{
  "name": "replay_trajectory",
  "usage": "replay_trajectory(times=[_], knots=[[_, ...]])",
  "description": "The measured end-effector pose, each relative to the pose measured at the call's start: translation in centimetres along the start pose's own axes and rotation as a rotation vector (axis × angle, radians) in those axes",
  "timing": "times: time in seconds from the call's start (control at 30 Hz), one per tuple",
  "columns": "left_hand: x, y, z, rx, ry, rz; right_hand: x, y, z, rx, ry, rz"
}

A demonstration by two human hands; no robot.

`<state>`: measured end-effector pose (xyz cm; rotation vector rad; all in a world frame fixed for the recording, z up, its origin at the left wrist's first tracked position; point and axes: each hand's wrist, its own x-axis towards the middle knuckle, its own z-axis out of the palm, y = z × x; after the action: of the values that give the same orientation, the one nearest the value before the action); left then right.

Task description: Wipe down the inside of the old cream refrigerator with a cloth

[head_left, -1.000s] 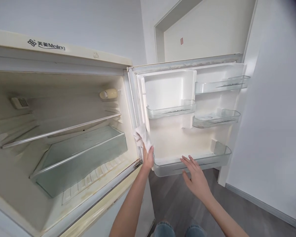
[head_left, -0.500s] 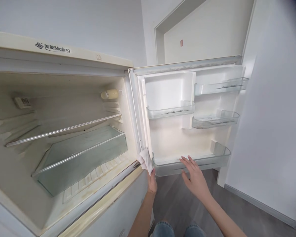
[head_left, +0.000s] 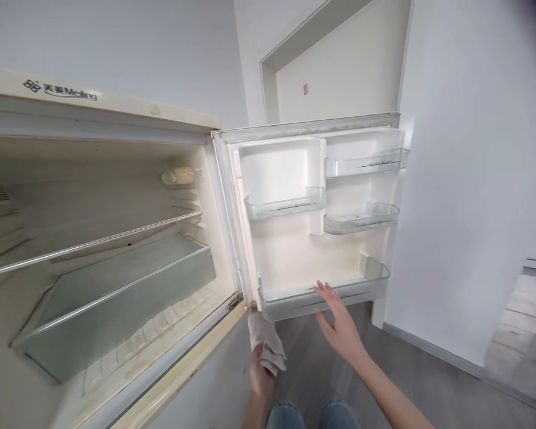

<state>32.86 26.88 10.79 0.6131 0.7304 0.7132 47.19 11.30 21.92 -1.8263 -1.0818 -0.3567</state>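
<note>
A folded whitish cloth (head_left: pixel 270 345) is hanging at lower centre, the left hand (head_left: pixel 262 372) gripping it. The right hand (head_left: pixel 338 325), fingers loosely spread, is overlapping the clear plastic bottom door bin (head_left: pixel 286 308). Grey floor (head_left: pixel 429 381) is showing below; upper left, a cream refrigerator (head_left: pixel 127 108) is bearing "Meiling".

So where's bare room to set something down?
Above the shelf, below the cream fixture; also the ribbed strip before the drawer. Crowded: below the door, where the left hand holds a cloth, and the bottom bin, by the right hand.
</note>
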Motion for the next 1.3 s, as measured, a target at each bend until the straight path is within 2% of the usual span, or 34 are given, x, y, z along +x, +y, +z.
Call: replay_trajectory(times=[0.07,0.13,0.2,0.27,0.33,0.4,0.47,0.57,0.63,0.73,0.8,0.87,0.93,1.03,1.13,1.2,1.3], knots=[[-1.5,-1.7,0.5,-0.074,-0.038,-0.109,-2.0,1.0,-0.2,0.137,0.117,0.178],[-3.2,-3.1,1.8,-0.193,-0.132,-0.263,-4.6,2.6,0.0,0.293,0.231,0.424],[-4.8,-4.0,3.6,-0.279,-0.241,-0.37,-7.5,4.2,0.3,0.499,0.244,0.702],[-6.1,-4.4,5.5,-0.283,-0.355,-0.435,-9.9,5.1,0.3,0.792,0.061,0.963],[-6.9,-4.6,7.2,-0.264,-0.472,-0.487,-11.5,5.2,-0.1,1.105,-0.123,1.118],[-7.2,-4.7,8.4,-0.209,-0.556,-0.528,-12.2,4.8,-0.7,1.332,-0.17,1.147],[-7.0,-4.6,9.0,-0.057,-0.572,-0.54,-11.9,4.4,-1.7,1.412,-0.146,1.135],[-5.7,-3.5,9.0,0.234,-0.549,-0.422,-10.5,4.8,-3.9,1.344,-0.09,1.144],[-4.4,-1.8,8.6,0.276,-0.524,-0.337,-9.1,6.0,-6.4,1.23,0.057,1.113],[-2.8,1.1,8.2,0.161,-0.46,-0.27,-5.4,7.9,-11.6,1.012,0.408,0.992],[-2.4,2.7,8.2,0.104,-0.427,-0.23,-1.5,8.5,-15.6,0.914,0.598,0.844],[-2.4,3.4,8.4,0.075,-0.419,-0.194,3.8,8.0,-19.7,0.85,0.792,0.599],[-2.4,3.4,8.5,0.072,-0.435,-0.184,10.2,6.7,-23.5,0.781,0.893,0.475],[-2.1,2.6,8.2,0.077,-0.471,-0.141,20.3,3.7,-28.2,0.742,0.893,0.3],[-1.2,1.8,7.6,0.084,-0.473,-0.103,28.3,0.6,-31.2,0.651,0.803,0.167],[-0.7,1.5,7.3,0.086,-0.466,-0.115,31.6,-1.2,-31.7,0.615,0.704,0.158],[-0.4,1.4,7.1,0.042,-0.487,-0.133,33.5,-2.7,-30.5,0.719,0.561,0.173]])
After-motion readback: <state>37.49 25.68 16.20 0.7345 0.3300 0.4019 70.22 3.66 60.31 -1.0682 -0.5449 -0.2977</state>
